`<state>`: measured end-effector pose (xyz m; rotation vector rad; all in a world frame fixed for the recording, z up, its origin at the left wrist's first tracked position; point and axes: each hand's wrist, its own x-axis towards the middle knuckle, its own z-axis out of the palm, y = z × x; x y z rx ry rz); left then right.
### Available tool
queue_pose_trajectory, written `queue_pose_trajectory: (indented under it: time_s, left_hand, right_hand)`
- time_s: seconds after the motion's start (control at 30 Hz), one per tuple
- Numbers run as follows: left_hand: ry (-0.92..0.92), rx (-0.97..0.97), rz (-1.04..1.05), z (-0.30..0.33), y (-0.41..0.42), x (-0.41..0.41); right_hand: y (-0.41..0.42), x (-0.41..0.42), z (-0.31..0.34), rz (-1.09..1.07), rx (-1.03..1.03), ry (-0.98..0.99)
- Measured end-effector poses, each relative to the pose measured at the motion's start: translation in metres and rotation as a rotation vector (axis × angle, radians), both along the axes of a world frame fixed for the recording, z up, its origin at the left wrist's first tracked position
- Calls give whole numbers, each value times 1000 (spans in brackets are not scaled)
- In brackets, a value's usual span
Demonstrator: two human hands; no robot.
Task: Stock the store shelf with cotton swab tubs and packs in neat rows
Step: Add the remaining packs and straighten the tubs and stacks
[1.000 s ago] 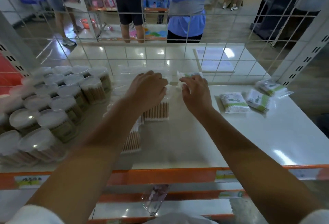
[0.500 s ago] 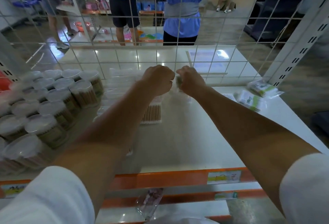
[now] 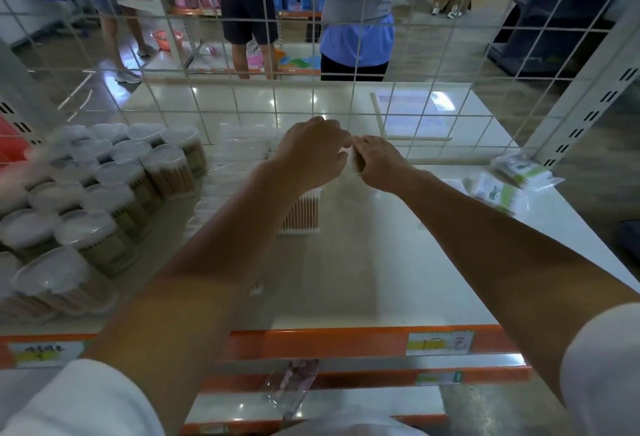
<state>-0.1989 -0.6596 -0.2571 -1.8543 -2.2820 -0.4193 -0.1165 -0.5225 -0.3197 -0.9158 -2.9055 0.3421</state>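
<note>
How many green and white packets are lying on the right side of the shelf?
2 that I can tell: one green and white plastic packet lies near the right edge of the white shelf, another just behind it by the wire grid. Blur may hide more.

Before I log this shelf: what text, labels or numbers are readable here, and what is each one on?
None can be quoted for certain.
Right price tag on the orange shelf edge: handwritten marks, perhaps "12", too blurred to confirm.
Left price tag: handwriting, blurred, unreadable.
Small tag on the lower rail: too small.
Green-and-white packs: print blurred.
Sheet behind the wire grid: glare, unreadable.
</note>
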Motion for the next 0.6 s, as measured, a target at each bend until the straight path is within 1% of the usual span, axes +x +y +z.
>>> queue_pose_trajectory:
  time_s: [0.17,0.27,0.37,0.47,0.6]
  left_hand:
    - [4,54,-24,12,-9,3]
    - [-10,59,-17,16,-17,-1]
    - [-44,37,0,16,-25,-6]
    - [-74,19,13,11,-32,-11]
    - [-141,4,20,4,-38,-13]
  right_hand:
    - [-13,11,-4,68,104,30]
    - [-20,18,-2,81,110,26]
    - [-25,28,-4,72,56,19]
    - [-31,35,-4,41,-55,42]
    - [-40,42,3,-16,-194,128]
